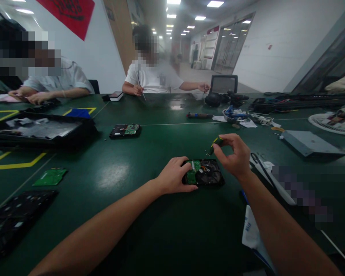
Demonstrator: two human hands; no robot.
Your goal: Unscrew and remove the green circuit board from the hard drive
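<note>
A hard drive [211,174] lies on the green table with its green circuit board and black casing facing up. My left hand [175,174] grips its left end, thumb along the near edge and fingers over the board. In my right hand [232,153] is a screwdriver [216,145] with a dark green and yellow handle, pinched between thumb and fingers. It tilts down toward the drive's far edge; whether its tip touches a screw is too small to tell. Several tiny screws [208,152] appear beside the tip, just beyond the drive.
Another hard drive [125,130] lies farther back. On the left are a black tray [43,128], a loose green circuit board [50,176] and a large dark drive [20,218]. A grey metal box [312,142] and a white packet [253,230] lie right. Two people sit across the table.
</note>
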